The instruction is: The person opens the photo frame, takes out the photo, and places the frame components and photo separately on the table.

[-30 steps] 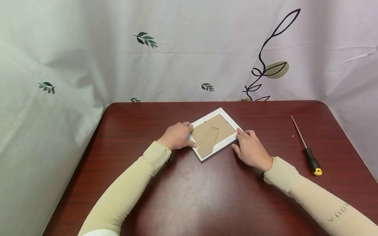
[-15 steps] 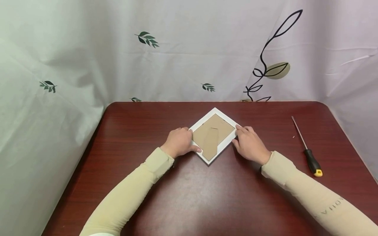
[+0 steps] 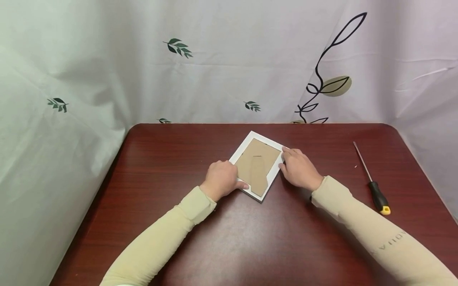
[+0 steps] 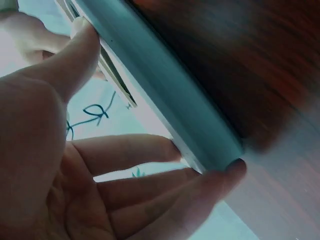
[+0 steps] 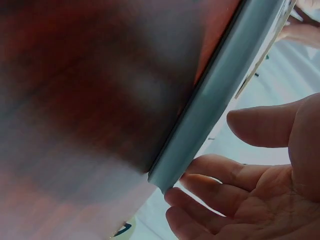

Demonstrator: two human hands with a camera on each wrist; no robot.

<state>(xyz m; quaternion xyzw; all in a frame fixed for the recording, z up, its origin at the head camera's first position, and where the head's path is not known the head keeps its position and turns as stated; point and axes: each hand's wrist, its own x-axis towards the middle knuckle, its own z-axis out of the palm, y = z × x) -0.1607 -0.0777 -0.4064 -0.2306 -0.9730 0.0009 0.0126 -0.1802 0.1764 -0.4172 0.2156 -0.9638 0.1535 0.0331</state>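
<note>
A white picture frame lies face down on the table, turned at an angle. Its brown backing board carries a flat stand flap that points toward the near corner. My left hand grips the frame's left corner, thumb laid on the near border. In the left wrist view the fingertips wrap the corner of the frame's side. At the opposite corner, my right hand holds with its fingers curled against the edge. Its thumb stands slightly apart from the frame in the right wrist view.
A screwdriver with a black and yellow handle lies to the right on the dark red table. A tiny light bit lies near its shaft. Behind the table hangs a pale curtain with leaf prints.
The picture frame has turned clockwise on the table between both hands. My left hand has come nearer and right; my right hand has shifted slightly away and left. The screwdriver has stayed put.
</note>
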